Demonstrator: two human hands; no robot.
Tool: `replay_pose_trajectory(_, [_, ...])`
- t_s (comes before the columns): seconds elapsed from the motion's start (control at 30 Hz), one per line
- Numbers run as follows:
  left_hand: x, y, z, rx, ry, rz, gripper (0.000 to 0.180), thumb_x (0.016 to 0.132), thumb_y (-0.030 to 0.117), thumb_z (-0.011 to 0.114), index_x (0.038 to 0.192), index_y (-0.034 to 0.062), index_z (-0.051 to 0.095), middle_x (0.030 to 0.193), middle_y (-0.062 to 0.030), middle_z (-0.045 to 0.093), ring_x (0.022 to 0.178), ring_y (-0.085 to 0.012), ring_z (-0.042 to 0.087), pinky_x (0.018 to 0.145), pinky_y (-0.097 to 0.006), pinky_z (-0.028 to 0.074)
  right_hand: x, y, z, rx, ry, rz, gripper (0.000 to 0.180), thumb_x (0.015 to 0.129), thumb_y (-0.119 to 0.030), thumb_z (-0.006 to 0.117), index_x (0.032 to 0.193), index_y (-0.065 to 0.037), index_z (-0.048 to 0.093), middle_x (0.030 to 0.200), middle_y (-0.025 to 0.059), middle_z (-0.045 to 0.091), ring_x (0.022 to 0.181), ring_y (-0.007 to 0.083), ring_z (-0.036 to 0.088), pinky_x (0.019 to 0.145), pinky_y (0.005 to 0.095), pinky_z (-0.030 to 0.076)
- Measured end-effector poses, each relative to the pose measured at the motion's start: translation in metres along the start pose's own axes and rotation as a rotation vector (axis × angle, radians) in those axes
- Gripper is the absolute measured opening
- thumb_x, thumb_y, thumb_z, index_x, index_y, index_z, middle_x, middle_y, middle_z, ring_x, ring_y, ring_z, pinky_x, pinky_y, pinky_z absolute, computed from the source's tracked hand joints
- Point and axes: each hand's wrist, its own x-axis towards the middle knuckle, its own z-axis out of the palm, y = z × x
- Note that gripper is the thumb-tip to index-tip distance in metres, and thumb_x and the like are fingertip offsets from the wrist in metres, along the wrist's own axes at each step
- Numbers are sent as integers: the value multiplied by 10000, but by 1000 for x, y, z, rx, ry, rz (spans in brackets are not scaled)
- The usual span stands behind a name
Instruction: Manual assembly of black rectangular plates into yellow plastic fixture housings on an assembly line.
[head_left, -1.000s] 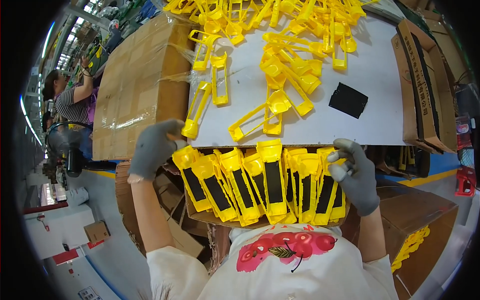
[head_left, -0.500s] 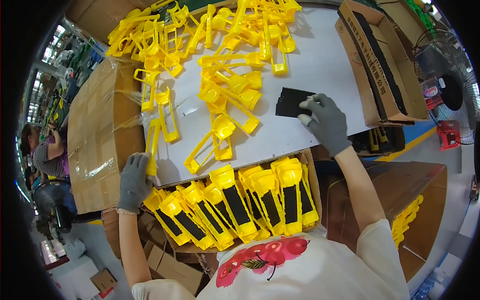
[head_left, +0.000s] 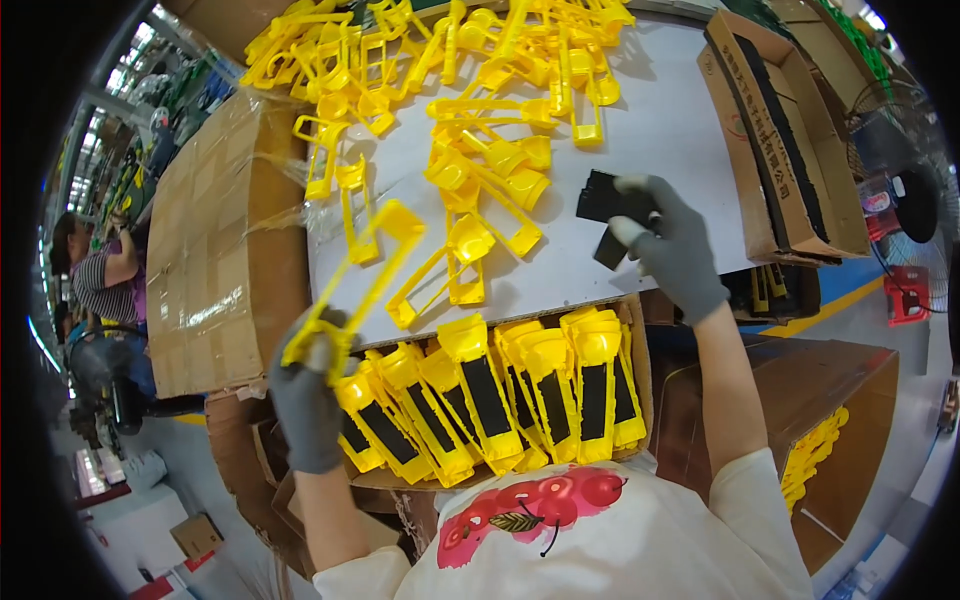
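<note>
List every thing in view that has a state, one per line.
left hand: gloved, gripping a yellow frame lifted off the table
right hand: gloved, pinching a black strip
front box: open, holding finished yellow pieces
side carton: open, black strips inside

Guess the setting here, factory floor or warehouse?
Likely a factory assembly bench: loose yellow plastic frames heaped on a white tabletop, finished yellow pieces with black strips packed in a brown cardboard box.
</note>
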Motion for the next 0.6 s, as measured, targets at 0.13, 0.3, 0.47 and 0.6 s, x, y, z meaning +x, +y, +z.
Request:
replay_pose_trajectory(0.13, [-28,-22,43,-142,-142,-172,339,873,43,564,1197,-55,585,1079,-170,657,861,-246,676,683,-315,579,-48,-70,-18,390,-146,188,94,895,-86,630,970,-29,641,825,11,628,661,48,569,541,196,440])
replay_pose_trajectory(0.3, [-49,-16,73,-296,-230,-357,343,889,23,558,1222,-62,563,1059,-206,647,847,-290,684,670,-313,592,-85,-80,11,321,-269,236,149,899,-140,634,1002,-33,623,742,31,640,674,59,604,630,237,493])
replay_pose_trajectory(0.47, [-54,-22,77,-235,-262,-376,340,864,50,585,1187,-54,565,995,-189,642,794,-301,673,595,-302,570,-93,-64,25,129,-277,111,189,889,-199,660,1006,-57,622,760,83,676,623,143,656,605,271,515])
replay_pose_trajectory(0.6, [-59,-20,78,-178,-233,-366,313,863,42,580,1157,-66,580,974,-193,644,736,-286,679,546,-291,559,-96,-61,33,-18,-189,-61,207,877,-224,674,989,-64,606,796,118,683,651,239,676,613,308,528])
